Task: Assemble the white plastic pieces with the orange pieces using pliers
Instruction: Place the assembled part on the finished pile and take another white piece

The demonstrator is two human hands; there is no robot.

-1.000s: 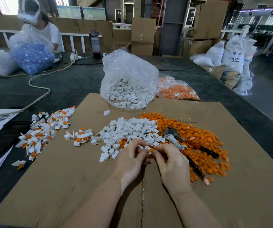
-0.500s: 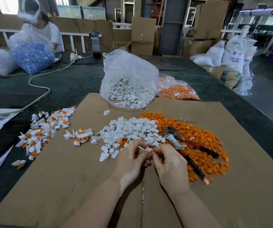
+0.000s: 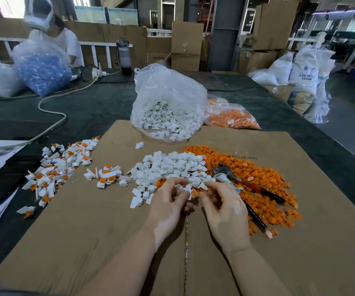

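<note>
Nearest the camera, two bare forearms reach over the flat brown cardboard sheet (image 3: 87, 242), which serves as the landmark here. The left hand (image 3: 168, 207) and the right hand (image 3: 223, 210) meet above the middle of the sheet, fingers curled. Between their fingertips sits a small white plastic piece with an orange piece (image 3: 190, 192); the left hand pinches the white part from its side and the right hand's fingertips close on the orange end, so the joined piece lies right in the gap between the two grips, just clear of the cardboard

Just beyond the hands, on the middle of the sheet, lies the loose heap of white plastic pieces (image 3: 172, 165). Touching it on the right is the wide spread of small orange plastic pieces (image 3: 257, 180), and on top of that spread rest the metal pliers with dark red-and-black handles (image 3: 245, 184), untouched by either hand

At the sheet's left edge lies a scatter of finished white-and-orange assemblies (image 3: 61, 167), with a smaller cluster (image 3: 106, 176) between it and the white heap

At the sheet's far edge stands a clear plastic bag of white pieces (image 3: 168, 103), and to its right a clear bag of orange pieces (image 3: 230, 116)

Beyond the sheet, at the far left, a person in a white shirt (image 3: 54, 39) sits behind a bag of blue parts (image 3: 42, 69)
</note>
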